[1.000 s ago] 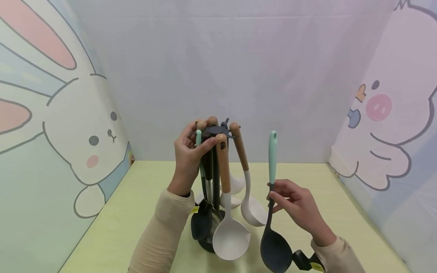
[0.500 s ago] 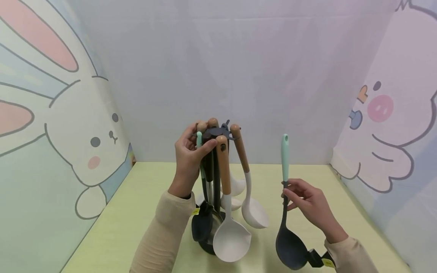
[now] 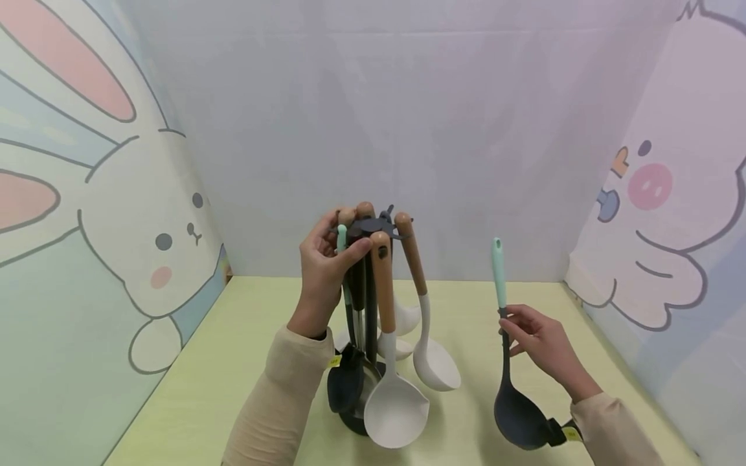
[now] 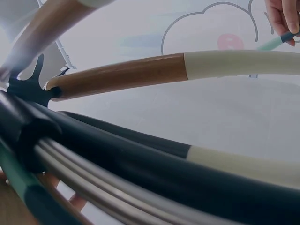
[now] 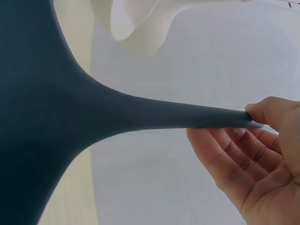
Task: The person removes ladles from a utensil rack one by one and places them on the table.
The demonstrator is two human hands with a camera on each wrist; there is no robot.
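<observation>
R hand grip pinched on mint-handled ladle neck, prob. for balance, bowl low, over table, R of utensil rack; L hand grip clamped round rack top, prob. steadying.

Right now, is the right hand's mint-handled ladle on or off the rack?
Off: the right hand holds the ladle apart from the rack.
</observation>
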